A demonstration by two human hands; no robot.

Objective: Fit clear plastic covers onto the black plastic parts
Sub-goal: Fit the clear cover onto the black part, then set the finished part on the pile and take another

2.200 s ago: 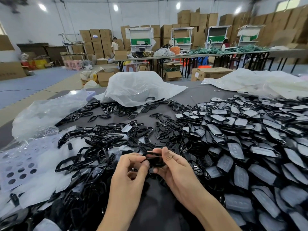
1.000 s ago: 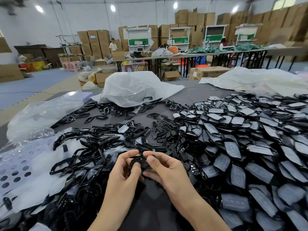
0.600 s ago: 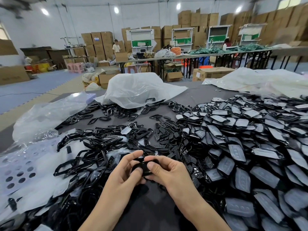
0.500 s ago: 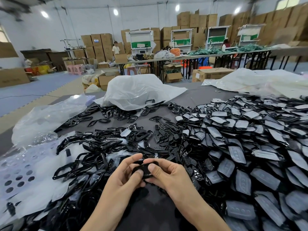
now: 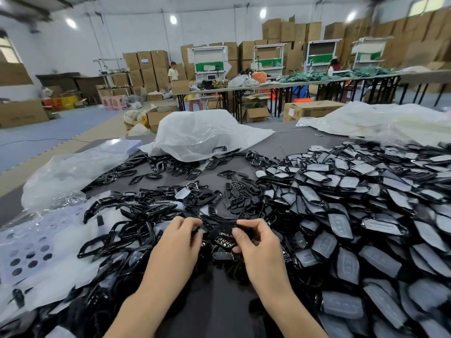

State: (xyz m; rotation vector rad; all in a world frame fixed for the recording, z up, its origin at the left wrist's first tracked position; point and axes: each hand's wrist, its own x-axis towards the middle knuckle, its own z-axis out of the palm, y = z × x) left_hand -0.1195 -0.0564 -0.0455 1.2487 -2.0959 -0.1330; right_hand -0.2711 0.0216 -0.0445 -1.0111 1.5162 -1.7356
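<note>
A small black plastic part (image 5: pixel 223 236) with a row of cut-outs hangs just above the dark table, between my two hands. My left hand (image 5: pixel 179 242) pinches its left end with curled fingers. My right hand (image 5: pixel 258 242) grips its right end, thumb on top. Whether a clear cover lies on the part I cannot tell. A big heap of black parts with clear covers (image 5: pixel 353 215) fills the right side. Loose black frames (image 5: pixel 127 223) lie piled on the left, and small black button inserts (image 5: pixel 236 193) sit in the middle.
Clear plastic sheets with punched holes (image 5: pixel 31 250) cover the left of the table (image 5: pixel 214 311). A crumpled plastic bag (image 5: pixel 202 132) lies at the back, another bag (image 5: pixel 380 123) at the far right. Cardboard boxes, work tables and a standing person are far behind.
My hands have drawn slightly apart and the part now shows more between them, tilted so that its cut-outs face me. The camera has shifted a little.
</note>
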